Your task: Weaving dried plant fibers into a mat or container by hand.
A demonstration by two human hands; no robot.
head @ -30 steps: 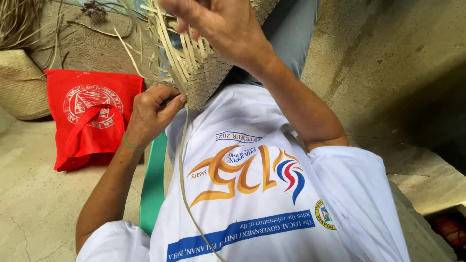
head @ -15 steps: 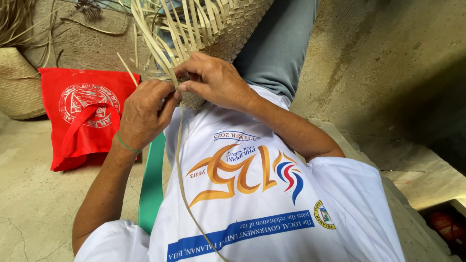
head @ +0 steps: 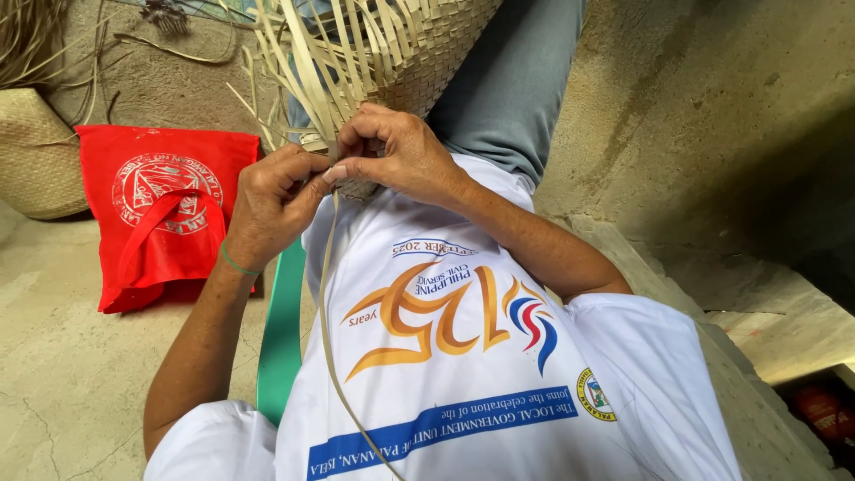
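Bare concrete floor (head: 62,374) filled the left of the frame, with a red cloth bag (head: 165,214) lying at the centre left and a finished woven basket (head: 36,156) at the left edge. A green chair edge (head: 280,330) was seen beside the white printed shirt (head: 481,356) in the lower middle.

At the upper middle a half-woven basket (head: 401,53) was rested on the lap, its loose flat strips (head: 307,62) fanned out toward the upper left. The left hand (head: 267,209) was curled with thumb and fingers pinched on the weave's lower edge. The right hand (head: 396,156) was closed likewise, fingertips pressed on a strip just beside the left thumb, the two hands touching. One long strip (head: 328,312) was trailed down across the shirt.

The work was judged light and springy; its strips looked thin, stiff along their length, and liable to crease or split if bent sharply. A hold close to the woven edge, where the strips cross, was judged firmest.
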